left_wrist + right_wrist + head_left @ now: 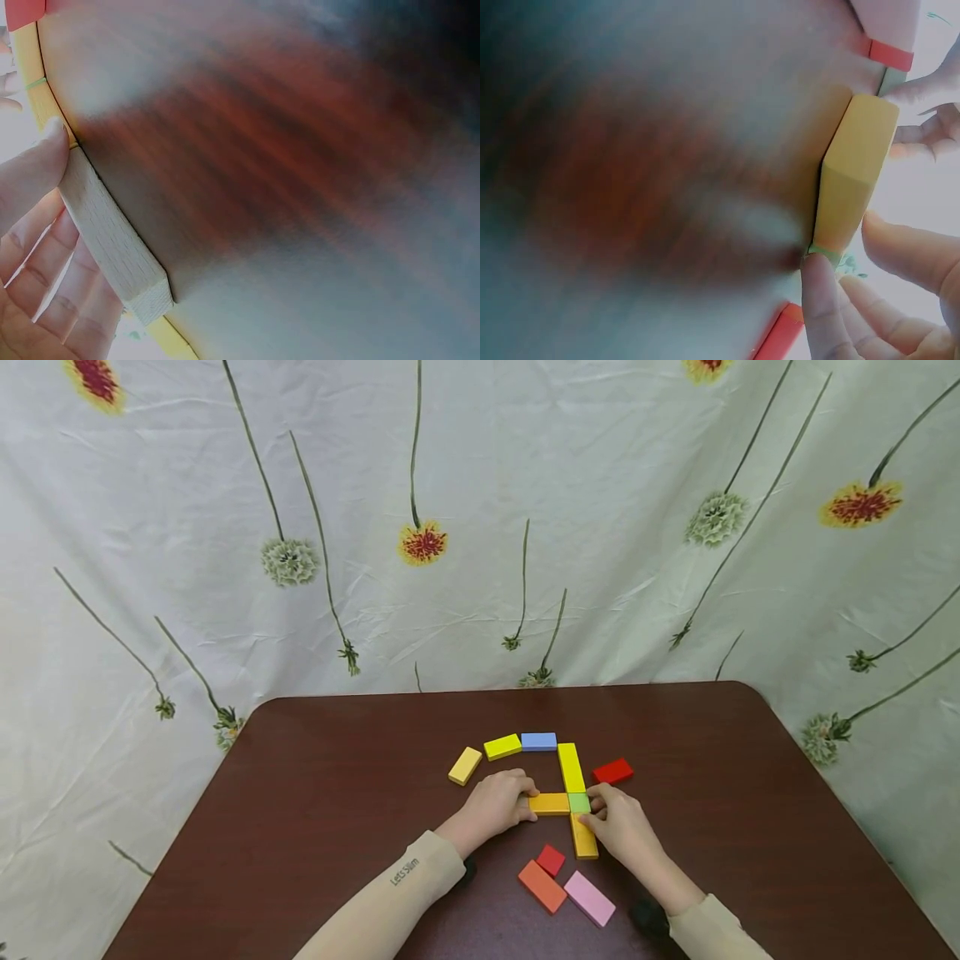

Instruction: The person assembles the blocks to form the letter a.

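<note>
With thumb and fingers my left hand (495, 803) pinches the left end of an orange-yellow block (550, 804), lying crosswise on the table. Its right end meets a small green block (579, 802). Above the green one lies a yellow block (571, 768), below it another orange-yellow block (584, 839). My right hand (621, 825) has a fingertip at the green block's right side, its thumb over the top of the lower orange-yellow block. In the right wrist view, a straight finger (821, 300) touches the green block. The left wrist view shows the left thumb (45, 154) against the crosswise block.
A blue block (538, 742), a yellow block (502, 747) and a tan block (465, 766) form an arc behind the left hand. Right of it lies a red block (612, 771). Nearer are a small red (551, 860), an orange (542, 887) and a pink block (590, 899).
</note>
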Motion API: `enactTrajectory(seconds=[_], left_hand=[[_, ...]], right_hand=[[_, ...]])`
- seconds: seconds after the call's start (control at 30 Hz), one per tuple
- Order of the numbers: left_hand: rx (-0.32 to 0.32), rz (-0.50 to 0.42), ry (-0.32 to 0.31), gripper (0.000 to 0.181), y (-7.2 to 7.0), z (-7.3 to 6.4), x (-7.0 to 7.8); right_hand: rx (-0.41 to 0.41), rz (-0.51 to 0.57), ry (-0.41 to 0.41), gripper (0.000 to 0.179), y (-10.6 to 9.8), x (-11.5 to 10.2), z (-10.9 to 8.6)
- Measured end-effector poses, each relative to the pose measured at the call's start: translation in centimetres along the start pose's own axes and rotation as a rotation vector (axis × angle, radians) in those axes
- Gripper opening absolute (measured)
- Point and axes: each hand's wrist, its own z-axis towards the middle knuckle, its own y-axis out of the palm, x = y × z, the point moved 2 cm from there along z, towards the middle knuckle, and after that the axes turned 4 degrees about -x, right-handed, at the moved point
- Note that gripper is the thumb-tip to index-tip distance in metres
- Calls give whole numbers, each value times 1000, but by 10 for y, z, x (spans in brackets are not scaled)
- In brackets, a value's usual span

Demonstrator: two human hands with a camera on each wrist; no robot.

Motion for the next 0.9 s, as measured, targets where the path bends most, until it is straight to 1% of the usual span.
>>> enactTrajectory(seconds=[0.13,0.2,0.4,0.53,0.63,0.9], left_hand=[[-2,6,-1,24,-1,-1,0],[0,12,4,25,-1,-1,0],[0,17,3,25,-2,-2,1],[-2,16,1,25,-2,-2,1],[-4,12,-2,25,-2,-1,1],[-4,-2,3,26,-2,-1,0]], right_hand=[[-17,-5,-10,41,-2,1,0],[-39,-23,-31,44,-3,3,0],[-167,-109,-143,60,-10,9,5],[-248,-128,-189,65,-13,14,10],[-278,-138,-203,67,-13,16,12],[-314,-168,-204,69,-14,17,14]])
